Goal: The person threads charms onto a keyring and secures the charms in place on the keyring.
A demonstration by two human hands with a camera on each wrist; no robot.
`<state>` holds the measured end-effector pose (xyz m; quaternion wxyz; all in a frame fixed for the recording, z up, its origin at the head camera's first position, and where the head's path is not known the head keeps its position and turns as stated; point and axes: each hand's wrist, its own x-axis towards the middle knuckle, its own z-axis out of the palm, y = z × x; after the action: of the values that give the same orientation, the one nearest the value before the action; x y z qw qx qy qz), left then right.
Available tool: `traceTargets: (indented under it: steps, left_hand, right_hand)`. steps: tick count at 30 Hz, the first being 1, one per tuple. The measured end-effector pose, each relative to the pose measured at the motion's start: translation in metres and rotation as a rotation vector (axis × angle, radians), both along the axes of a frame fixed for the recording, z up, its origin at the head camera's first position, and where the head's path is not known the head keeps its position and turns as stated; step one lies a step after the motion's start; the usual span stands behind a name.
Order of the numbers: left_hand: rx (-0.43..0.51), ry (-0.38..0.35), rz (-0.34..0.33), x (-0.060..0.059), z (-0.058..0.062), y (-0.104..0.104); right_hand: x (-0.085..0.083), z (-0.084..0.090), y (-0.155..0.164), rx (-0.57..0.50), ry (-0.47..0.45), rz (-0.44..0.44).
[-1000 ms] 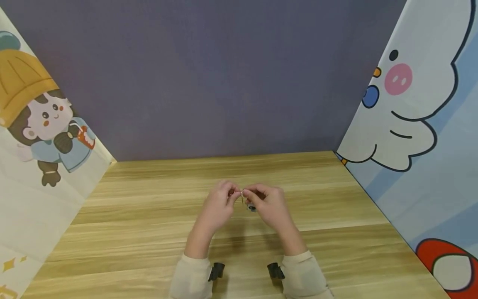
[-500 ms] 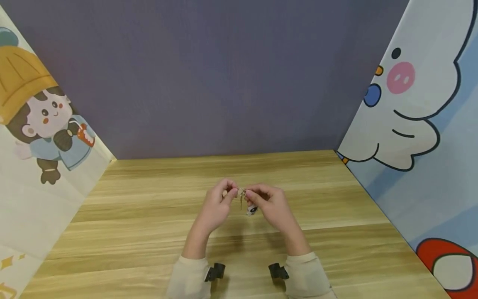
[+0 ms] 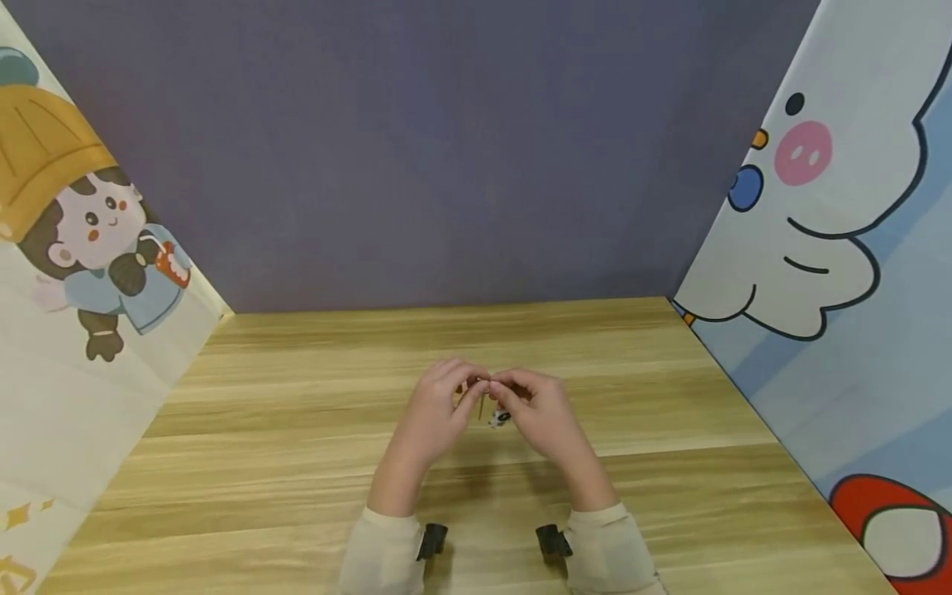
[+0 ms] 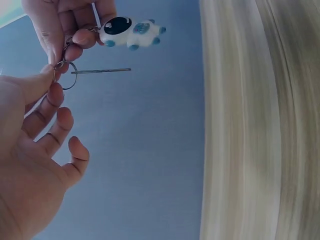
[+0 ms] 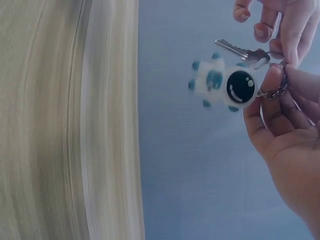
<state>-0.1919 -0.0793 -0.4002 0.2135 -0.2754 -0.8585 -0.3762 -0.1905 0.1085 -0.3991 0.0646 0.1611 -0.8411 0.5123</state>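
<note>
Low in the centre of the head view, both hands meet just above the wooden worktop (image 3: 297,430), fingertips together around a small keychain.

The left hand (image 3: 439,409) pinches a thin metal key ring (image 4: 64,80) between thumb and forefinger; in the left wrist view the ring sits at the upper left of the frame, right at the thumb tip. The other three fingers (image 4: 60,117) of this hand are loosely curled below it and touch nothing.

The right hand (image 3: 539,409) grips the short chain (image 5: 277,90) at the right edge of the right wrist view, thumb and forefinger closed on it, with the remaining fingers bent beneath. From the chain hangs a small white astronaut charm (image 5: 225,87) with a round black visor and teal spots, lying sideways just left of the fingers. It hangs free in the air between the two hands, clear of the worktop.

A silver key (image 5: 240,51) hangs on the ring, pointing toward the upper left in the right wrist view. In the left wrist view it appears edge-on as a thin horizontal line beside the ring.

Cream sleeves (image 3: 379,549) cover both wrists at the bottom of the head view.
</note>
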Motion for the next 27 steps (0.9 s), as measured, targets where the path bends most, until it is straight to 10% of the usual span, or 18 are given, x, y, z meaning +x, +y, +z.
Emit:
traceTargets:
  steps: [13,27]
  left_hand:
    - [-0.024,-0.036,0.087,0.0041,0.0019,0.0009]
    - [0.322,-0.268,-0.032,0.0053,0.0094,-0.0004]
  right_hand:
    - [0.0031,0.0024,-0.0016,-0.008,0.022,-0.023]
    - [0.0026,0.0035,0.0004,-0.082,0.003,0.006]
